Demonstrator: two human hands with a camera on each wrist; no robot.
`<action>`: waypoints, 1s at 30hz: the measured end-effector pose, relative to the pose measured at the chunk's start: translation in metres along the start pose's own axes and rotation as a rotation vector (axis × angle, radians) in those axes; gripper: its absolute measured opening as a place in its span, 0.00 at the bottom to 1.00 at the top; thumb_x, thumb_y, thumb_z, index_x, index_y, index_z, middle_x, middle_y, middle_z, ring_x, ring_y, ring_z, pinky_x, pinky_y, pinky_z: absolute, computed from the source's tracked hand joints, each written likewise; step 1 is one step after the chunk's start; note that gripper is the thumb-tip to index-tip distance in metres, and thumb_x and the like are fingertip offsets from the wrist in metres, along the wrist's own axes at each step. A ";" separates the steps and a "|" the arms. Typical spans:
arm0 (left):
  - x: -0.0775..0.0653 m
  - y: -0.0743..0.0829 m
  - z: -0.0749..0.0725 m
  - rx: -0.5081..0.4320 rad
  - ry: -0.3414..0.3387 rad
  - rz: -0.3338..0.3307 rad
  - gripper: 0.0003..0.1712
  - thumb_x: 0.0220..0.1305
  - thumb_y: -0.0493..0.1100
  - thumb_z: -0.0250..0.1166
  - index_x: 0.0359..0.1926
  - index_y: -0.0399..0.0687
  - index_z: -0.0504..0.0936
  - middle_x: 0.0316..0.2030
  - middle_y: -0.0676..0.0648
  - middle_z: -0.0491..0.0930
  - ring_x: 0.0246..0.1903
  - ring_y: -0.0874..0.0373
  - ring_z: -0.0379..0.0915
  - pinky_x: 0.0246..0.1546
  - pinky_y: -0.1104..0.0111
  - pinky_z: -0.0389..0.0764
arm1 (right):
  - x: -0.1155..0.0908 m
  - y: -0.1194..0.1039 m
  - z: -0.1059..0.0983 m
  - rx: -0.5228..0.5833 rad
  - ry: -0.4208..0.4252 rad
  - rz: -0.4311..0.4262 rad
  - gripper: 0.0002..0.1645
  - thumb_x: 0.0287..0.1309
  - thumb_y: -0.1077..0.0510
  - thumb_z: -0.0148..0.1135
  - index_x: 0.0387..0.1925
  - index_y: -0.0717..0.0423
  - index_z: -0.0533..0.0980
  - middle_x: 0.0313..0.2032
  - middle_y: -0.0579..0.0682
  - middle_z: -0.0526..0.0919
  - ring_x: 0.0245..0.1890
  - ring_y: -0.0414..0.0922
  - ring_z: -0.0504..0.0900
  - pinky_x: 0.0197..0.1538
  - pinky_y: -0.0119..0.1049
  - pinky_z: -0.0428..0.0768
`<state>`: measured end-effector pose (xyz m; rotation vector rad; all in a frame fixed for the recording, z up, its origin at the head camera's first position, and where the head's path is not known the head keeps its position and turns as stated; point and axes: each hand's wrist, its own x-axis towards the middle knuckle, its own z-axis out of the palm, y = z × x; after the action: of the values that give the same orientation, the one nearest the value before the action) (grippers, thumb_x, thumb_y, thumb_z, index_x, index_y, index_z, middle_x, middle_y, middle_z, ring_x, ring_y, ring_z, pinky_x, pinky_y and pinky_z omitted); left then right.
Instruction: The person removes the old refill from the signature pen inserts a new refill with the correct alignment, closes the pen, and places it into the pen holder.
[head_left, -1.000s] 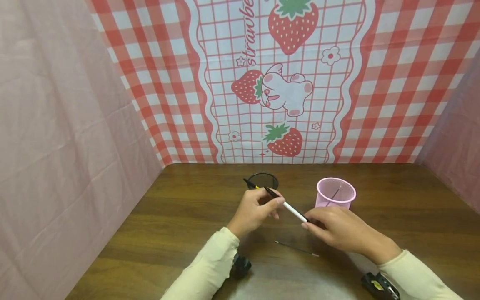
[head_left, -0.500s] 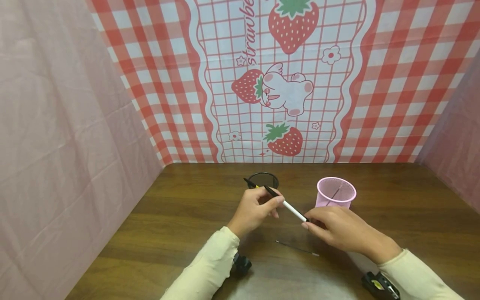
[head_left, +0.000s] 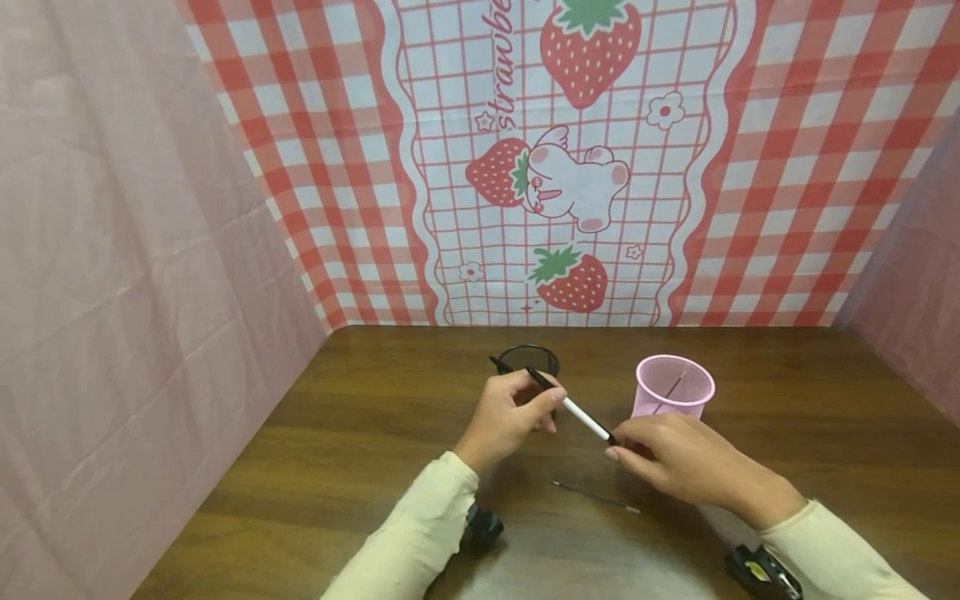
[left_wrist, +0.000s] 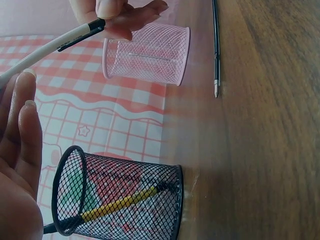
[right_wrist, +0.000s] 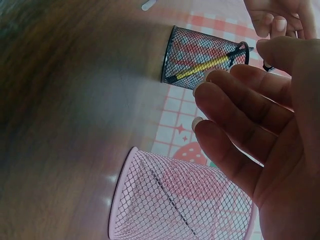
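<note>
My left hand (head_left: 510, 417) grips a white-barrelled pen (head_left: 587, 418) near its black upper end. At the pen's lower black end, beside the clip, my right hand (head_left: 682, 454) pinches it between thumb and fingers. The pen slants between both hands above the table. Below it, a thin dark pen refill (head_left: 596, 497) with a pale end lies on the wood. Just beyond the right hand stands a pink mesh cup (left_wrist: 186, 55), with another thin refill (head_left: 670, 390) leaning inside.
Behind the left hand is a black mesh cup (left_wrist: 181, 200), where a yellow and black pen (left_wrist: 120, 204) leans. The brown wooden table (head_left: 300, 467) meets a strawberry-print cloth (head_left: 570, 200) at the back. Pink cloth (head_left: 150, 250) hangs along the left side.
The hands keep the same hold on the pen and barely move. The left hand and the pen's upper end shift very slightly; the cups and loose refill stay put.
</note>
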<state>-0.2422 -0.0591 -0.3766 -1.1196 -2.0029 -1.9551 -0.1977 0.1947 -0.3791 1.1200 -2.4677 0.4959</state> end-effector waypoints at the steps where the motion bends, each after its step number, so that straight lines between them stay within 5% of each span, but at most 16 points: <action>1: 0.000 0.000 0.000 0.001 0.001 -0.002 0.11 0.69 0.39 0.66 0.43 0.32 0.83 0.32 0.31 0.83 0.20 0.60 0.78 0.24 0.61 0.85 | 0.000 0.000 0.000 -0.001 0.001 -0.002 0.08 0.62 0.53 0.69 0.31 0.36 0.78 0.23 0.24 0.69 0.22 0.25 0.67 0.25 0.26 0.69; 8: -0.001 0.001 -0.002 0.025 0.023 -0.010 0.09 0.70 0.40 0.66 0.43 0.36 0.84 0.30 0.41 0.84 0.20 0.58 0.79 0.22 0.65 0.83 | 0.000 -0.001 0.000 -0.001 0.000 -0.003 0.09 0.62 0.53 0.69 0.30 0.36 0.77 0.23 0.24 0.68 0.21 0.26 0.67 0.25 0.26 0.68; 18: 0.001 0.003 -0.005 0.006 0.059 0.017 0.07 0.69 0.36 0.65 0.42 0.33 0.83 0.31 0.33 0.83 0.19 0.54 0.79 0.23 0.58 0.84 | -0.001 -0.001 0.000 -0.009 -0.005 -0.005 0.06 0.62 0.53 0.69 0.32 0.37 0.79 0.28 0.24 0.74 0.26 0.25 0.71 0.29 0.30 0.74; 25: 0.003 0.007 -0.008 -0.008 0.132 0.006 0.06 0.68 0.30 0.63 0.42 0.28 0.82 0.30 0.30 0.82 0.17 0.49 0.78 0.22 0.45 0.81 | -0.003 -0.002 0.000 -0.011 -0.022 -0.004 0.03 0.62 0.52 0.69 0.34 0.38 0.81 0.31 0.26 0.78 0.30 0.26 0.75 0.32 0.33 0.78; 30: 0.004 0.020 -0.012 -0.002 0.171 -0.002 0.06 0.67 0.28 0.63 0.41 0.25 0.81 0.29 0.29 0.82 0.17 0.52 0.78 0.21 0.56 0.83 | -0.006 -0.001 0.000 -0.025 -0.034 0.017 0.02 0.62 0.51 0.69 0.35 0.41 0.82 0.33 0.28 0.80 0.32 0.27 0.77 0.35 0.35 0.80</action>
<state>-0.2384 -0.0700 -0.3560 -0.9165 -1.9153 -1.9797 -0.1927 0.1978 -0.3821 1.1071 -2.5075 0.4538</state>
